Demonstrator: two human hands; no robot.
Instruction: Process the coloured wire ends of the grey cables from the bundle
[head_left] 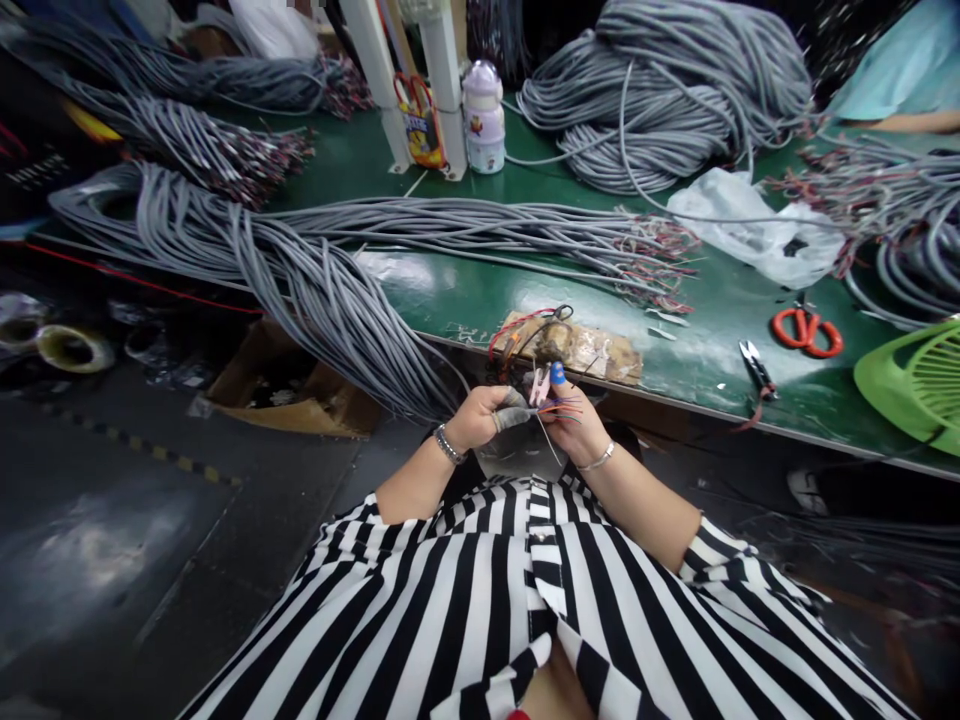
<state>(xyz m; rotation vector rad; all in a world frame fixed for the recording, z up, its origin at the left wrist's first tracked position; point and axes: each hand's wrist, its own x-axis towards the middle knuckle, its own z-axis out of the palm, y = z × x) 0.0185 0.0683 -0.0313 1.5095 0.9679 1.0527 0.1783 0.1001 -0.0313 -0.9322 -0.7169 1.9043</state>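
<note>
In front of my striped shirt, just off the table's front edge, both hands are close together. My left hand [478,417], with grey covers on its fingertips, is closed in a pinch at the end of a grey cable, mostly hidden by the fingers. Thin coloured wires [561,408] fan out from there across my right fingers. My right hand [580,428], blue cover on the thumb, is closed around a small pale pink clip-like piece [540,386]; its exact kind is unclear. A long bundle of grey cables [330,300] hangs over the table edge beside my left hand.
A taped block [592,350] with red and black leads lies at the table edge. Orange-handled scissors [806,330], small snips [757,368], a green basket [911,390] and a plastic bag [757,225] are to the right. Cable coils [667,90] and a bottle [484,118] stand behind. A cardboard box [292,390] is below.
</note>
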